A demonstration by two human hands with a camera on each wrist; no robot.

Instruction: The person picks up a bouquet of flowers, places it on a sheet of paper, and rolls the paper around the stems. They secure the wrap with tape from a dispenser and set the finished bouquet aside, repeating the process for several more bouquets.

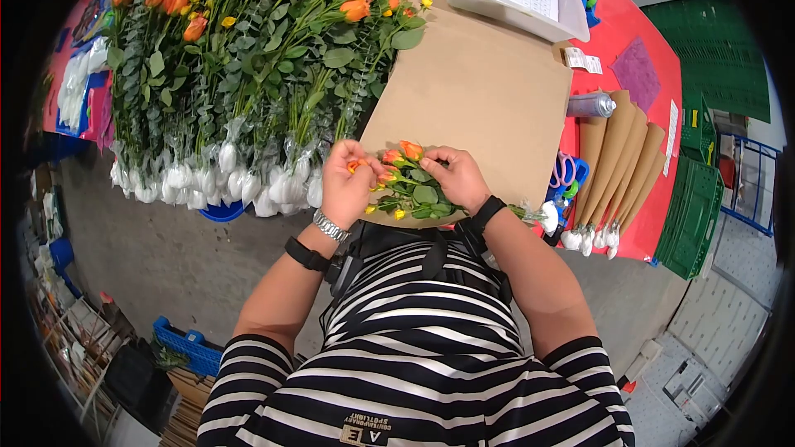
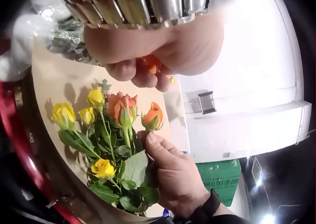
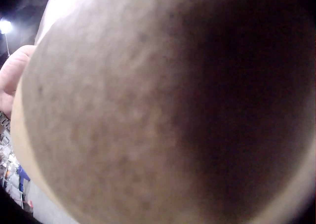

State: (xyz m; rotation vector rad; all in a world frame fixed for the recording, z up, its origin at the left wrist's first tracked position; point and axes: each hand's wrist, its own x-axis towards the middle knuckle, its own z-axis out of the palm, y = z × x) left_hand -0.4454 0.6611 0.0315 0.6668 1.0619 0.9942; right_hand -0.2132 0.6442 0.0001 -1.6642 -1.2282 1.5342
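Note:
My right hand (image 1: 460, 179) pinches an orange rose (image 2: 153, 117) just below its bloom, thumb against the stem. The rose belongs to a small bouquet (image 1: 424, 193) with more orange roses, yellow roses (image 2: 63, 115) and green leaves, lying over brown paper at the table's front edge. Left of the blooms, my left hand (image 1: 348, 180) is curled, its fingers holding loose orange petals (image 2: 150, 63) against the palm. The wrapped white stem end (image 1: 548, 218) of the bouquet sticks out beyond the right wrist. Skin fills most of the right wrist view, hiding the flowers there.
Many finished bouquets (image 1: 248, 91) with white wrapped ends lie along the left. Brown paper sheets (image 1: 489, 66) cover the middle. A white bin (image 1: 517, 21) with papers stands behind. To the right are a spray can (image 1: 591, 104), scissors (image 1: 564, 169) and paper-wrapped bunches (image 1: 617, 165).

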